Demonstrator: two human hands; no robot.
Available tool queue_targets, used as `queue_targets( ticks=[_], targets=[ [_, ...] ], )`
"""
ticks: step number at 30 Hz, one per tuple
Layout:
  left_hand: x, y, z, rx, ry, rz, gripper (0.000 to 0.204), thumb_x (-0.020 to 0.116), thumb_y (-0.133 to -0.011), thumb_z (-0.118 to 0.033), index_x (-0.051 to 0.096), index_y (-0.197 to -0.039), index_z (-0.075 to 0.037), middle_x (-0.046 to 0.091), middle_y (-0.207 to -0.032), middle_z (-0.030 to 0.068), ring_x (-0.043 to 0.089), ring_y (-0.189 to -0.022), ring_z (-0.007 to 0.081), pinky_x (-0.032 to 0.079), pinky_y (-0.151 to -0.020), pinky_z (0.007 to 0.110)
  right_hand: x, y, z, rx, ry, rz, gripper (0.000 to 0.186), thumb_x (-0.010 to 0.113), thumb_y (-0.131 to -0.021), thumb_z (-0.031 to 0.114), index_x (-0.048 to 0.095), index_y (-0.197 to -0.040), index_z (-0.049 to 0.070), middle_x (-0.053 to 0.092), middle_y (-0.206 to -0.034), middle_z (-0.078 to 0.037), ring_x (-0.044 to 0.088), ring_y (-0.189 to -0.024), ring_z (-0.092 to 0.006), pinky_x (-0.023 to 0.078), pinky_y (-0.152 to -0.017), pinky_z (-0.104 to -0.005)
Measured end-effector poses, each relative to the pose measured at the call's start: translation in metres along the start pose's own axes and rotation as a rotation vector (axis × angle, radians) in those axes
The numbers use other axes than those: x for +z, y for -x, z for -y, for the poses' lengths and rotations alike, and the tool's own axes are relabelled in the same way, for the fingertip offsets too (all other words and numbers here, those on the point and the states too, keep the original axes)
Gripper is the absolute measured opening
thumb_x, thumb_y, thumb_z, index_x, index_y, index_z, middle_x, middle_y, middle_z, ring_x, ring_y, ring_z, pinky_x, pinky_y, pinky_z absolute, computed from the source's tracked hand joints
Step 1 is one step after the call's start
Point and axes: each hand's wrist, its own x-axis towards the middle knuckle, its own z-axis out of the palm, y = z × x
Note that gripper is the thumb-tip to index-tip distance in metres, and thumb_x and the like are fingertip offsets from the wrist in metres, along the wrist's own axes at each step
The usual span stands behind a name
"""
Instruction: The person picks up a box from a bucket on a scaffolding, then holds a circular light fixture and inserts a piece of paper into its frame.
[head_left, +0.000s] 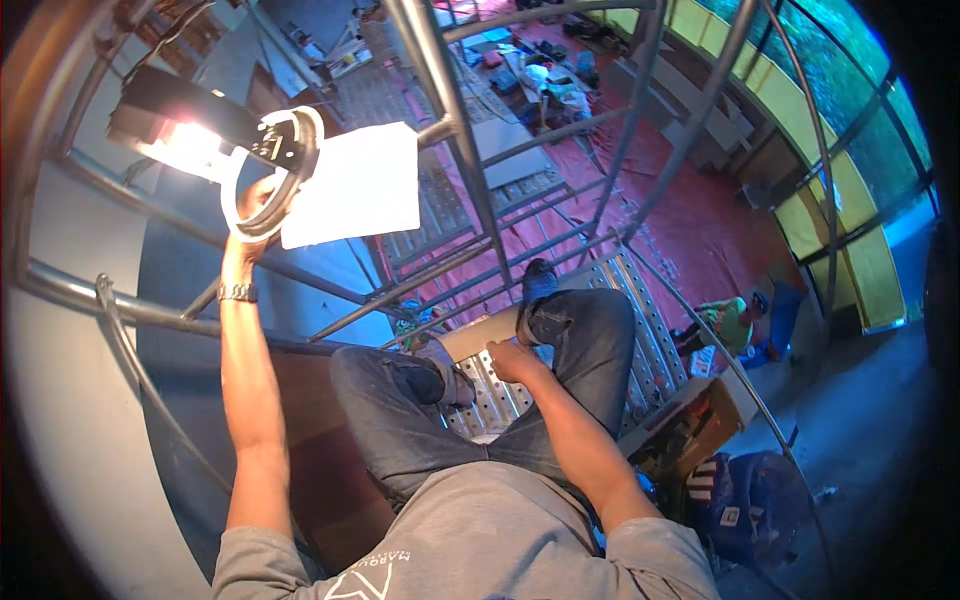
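Note:
My left hand (258, 205) is raised at the upper left, its fingers closed on a round white ring-shaped fitting (312, 150) with a dark inside and a black part. Beside the ring is a bright white square sheet (355, 190), washed out by glare. I cannot tell whether the two are joined. A lit work lamp (190, 140) glows just left of the ring. Low between my legs, my right hand (515, 362) is curled at the edge of a tan cardboard piece (480, 338) and appears to grip it. Its fingertips are partly hidden.
I sit on a perforated metal scaffold platform (650, 330), with steel tubes (455, 120) around me. Far below, a reddish covered floor (660, 210) carries tools and boards. A person in a bright green top (735, 328) is down at the right. A blue bag (745, 505) lies near my right side.

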Motion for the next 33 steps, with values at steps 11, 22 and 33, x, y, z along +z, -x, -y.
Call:
queue_targets(
  ticks=[11,22,33],
  targets=[
    [0.005,0.002,-0.022,-0.011,0.014,0.035,0.03,0.077,-0.092,-0.016,0.07,-0.118,-0.003,0.071,-0.1,-0.0015,0.063,-0.088,0.0057,0.051,-0.079,0.025,0.005,-0.01,-0.005,0.008,-0.029,0.057,0.033,0.059,-0.09,0.011,0.058,-0.122,0.001,0.066,-0.116,-0.029,0.066,-0.111,-0.0473,0.054,-0.091,-0.0565],
    [0.001,-0.001,-0.016,-0.059,0.116,0.111,0.032,0.075,-0.094,-0.019,0.069,-0.12,-0.002,0.073,-0.103,0.0021,0.067,-0.091,0.0081,0.055,-0.083,0.026,0.004,-0.007,-0.004,-0.011,-0.011,0.051,0.034,0.062,-0.091,0.016,0.056,-0.122,0.0,0.066,-0.115,-0.03,0.066,-0.108,-0.0478,0.055,-0.089,-0.0564],
    [0.002,0.002,-0.022,-0.043,-0.005,0.072,0.035,0.074,-0.095,-0.018,0.068,-0.124,0.001,0.073,-0.108,0.0028,0.066,-0.092,0.0081,0.053,-0.084,0.025,0.015,-0.011,-0.01,-0.037,-0.026,0.024,0.034,0.062,-0.091,0.016,0.057,-0.122,0.003,0.066,-0.116,-0.03,0.065,-0.109,-0.0472,0.053,-0.091,-0.0558]
  ],
)
